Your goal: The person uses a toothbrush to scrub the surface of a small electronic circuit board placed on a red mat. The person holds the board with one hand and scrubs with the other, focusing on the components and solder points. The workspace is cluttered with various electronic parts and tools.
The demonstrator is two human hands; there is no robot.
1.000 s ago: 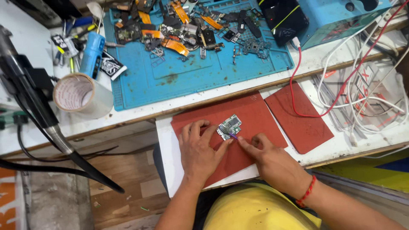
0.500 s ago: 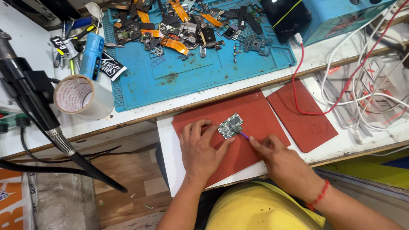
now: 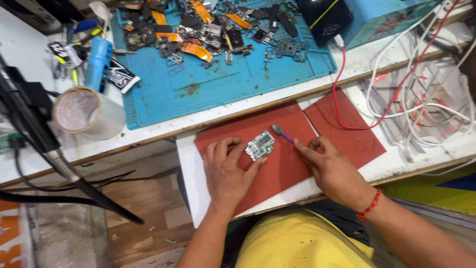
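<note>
Two hands lay on the red mat (image 3: 277, 164). The left hand (image 3: 227, 171) rested palm-down, its fingers (image 3: 253, 166) spread and pressed against the board (image 3: 260, 145) at its 1 o'clock edge, pinning it flat rather than gripping it. The right hand (image 3: 333, 171) was curled, fingers pinched shut on the tool (image 3: 281, 133), whose tip sat just beside the board at 2 o'clock. Bare mat lay open toward 6 o'clock, up to the counter (image 3: 191, 188) edge. At 12 o'clock the blue mat (image 3: 208, 89) carried loose parts; cables (image 3: 396, 99) crowded 3 o'clock.
</note>
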